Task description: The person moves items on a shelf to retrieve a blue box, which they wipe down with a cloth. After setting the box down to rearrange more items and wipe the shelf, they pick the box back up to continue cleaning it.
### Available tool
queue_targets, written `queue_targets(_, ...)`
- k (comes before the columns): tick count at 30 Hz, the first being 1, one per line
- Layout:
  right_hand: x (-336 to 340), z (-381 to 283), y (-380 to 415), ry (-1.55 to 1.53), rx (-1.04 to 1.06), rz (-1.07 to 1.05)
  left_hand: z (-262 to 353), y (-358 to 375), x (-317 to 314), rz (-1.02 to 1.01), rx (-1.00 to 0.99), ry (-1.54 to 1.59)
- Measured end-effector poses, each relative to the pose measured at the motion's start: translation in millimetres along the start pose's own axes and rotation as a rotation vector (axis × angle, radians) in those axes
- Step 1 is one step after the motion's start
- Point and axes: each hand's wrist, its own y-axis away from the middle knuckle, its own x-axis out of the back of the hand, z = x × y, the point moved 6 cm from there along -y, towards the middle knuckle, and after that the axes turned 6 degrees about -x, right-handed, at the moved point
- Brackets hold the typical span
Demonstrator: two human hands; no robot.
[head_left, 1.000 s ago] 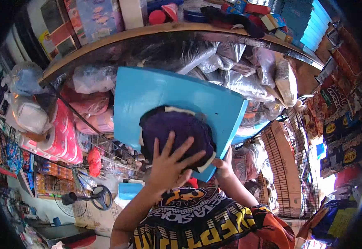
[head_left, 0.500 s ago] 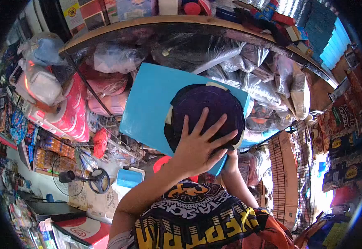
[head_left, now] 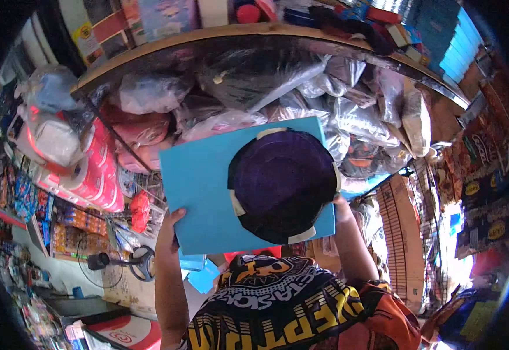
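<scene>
I hold up a light blue flat board [head_left: 202,186] in front of me. A dark purple round cloth patch [head_left: 282,184] is stuck on its right half, with pale tape strips at its rim. My left hand [head_left: 171,224] grips the board's lower left edge, fingers curled around it. My right hand [head_left: 340,202] holds the lower right edge and is mostly hidden behind the board. My patterned black, yellow and orange shirt [head_left: 289,309] fills the bottom of the view.
A wooden shelf [head_left: 149,49] overhead carries boxes, with plastic-wrapped bundles [head_left: 254,76] packed beneath it. Packs of paper rolls [head_left: 91,169] hang at the left. A small fan [head_left: 141,262] stands lower left. A wire rack [head_left: 415,233] and snack packets [head_left: 482,181] are on the right.
My left hand has come off the purple patch and moved to the board's lower left edge. The board has swung level and shifted slightly left.
</scene>
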Motion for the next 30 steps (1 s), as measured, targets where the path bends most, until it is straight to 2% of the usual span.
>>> queue_targets(1, -8, -8, 5, -0.013, -0.035, -0.003, -3, 2, -4, -0.017, 0.002, -0.008)
queue_targets(3, -8, -14, 3, 0.021, -0.085, -0.015, -4, 4, -16, -0.129, -0.03, 0.287)
queue_targets(4, -6, -18, 0, 0.015, -0.082, -0.011, -3, 4, -21, -0.135, -0.028, 0.282)
queue_targets(6, -13, -47, 0, 0.16, 0.256, -0.049, -1, 8, -33, -0.167, -0.036, 0.41)
queue_targets(9, -12, -80, 17, 0.358, 0.674, 0.279, -12, 6, -36, -0.134, -0.124, 0.329)
queue_targets(10, -12, -91, 30, 0.656, 0.689, 0.537, -16, 6, -38, -0.143, -0.12, 0.327)
queue_targets(12, -39, -112, 57, 0.89, 0.881, 0.728, -21, 6, -42, -0.135, -0.158, 0.347)
queue_targets(14, -77, -104, 57, 1.082, 0.887, 0.554, -23, 10, -49, -0.136, -0.153, 0.389)
queue_targets(16, -121, -92, 45, 1.611, 0.659, 0.578, -27, 13, -51, -0.137, -0.149, 0.428)
queue_targets(18, -140, -83, 31, 1.583, 0.697, 0.596, -20, 16, -52, -0.115, -0.325, 0.248)
queue_targets(19, -152, -75, 25, 1.514, 0.668, 0.522, -11, 20, -60, -0.109, -0.433, 0.189)
queue_targets(20, -164, -67, 21, 1.442, 0.641, 0.448, -15, 16, -57, -0.116, -0.432, 0.189)
queue_targets(22, -187, -46, 19, 1.53, 0.73, 0.262, -23, 6, -43, -0.109, -0.507, 0.145)
queue_targets(24, -201, -34, 27, 1.515, 0.829, 0.011, -26, 8, -38, -0.056, -0.45, 0.261)
queue_targets(25, -200, -37, 29, 1.514, 0.916, 0.027, -24, 10, -39, -0.066, -0.424, 0.372)
queue_targets(26, -197, -40, 34, 1.51, 1.0, 0.042, -27, 11, -31, -0.089, -0.492, 0.281)
queue_targets(28, -175, -58, 27, 1.553, 0.951, 0.222, -26, 20, -26, -0.141, -0.618, 0.024)
queue_targets(29, -154, -72, 17, 1.512, 0.9, 0.393, -19, 28, -31, -0.064, -0.636, 0.147)
queue_targets(30, -130, -84, 6, 1.458, 0.85, 0.564, -19, 30, -32, -0.065, -0.646, 0.138)
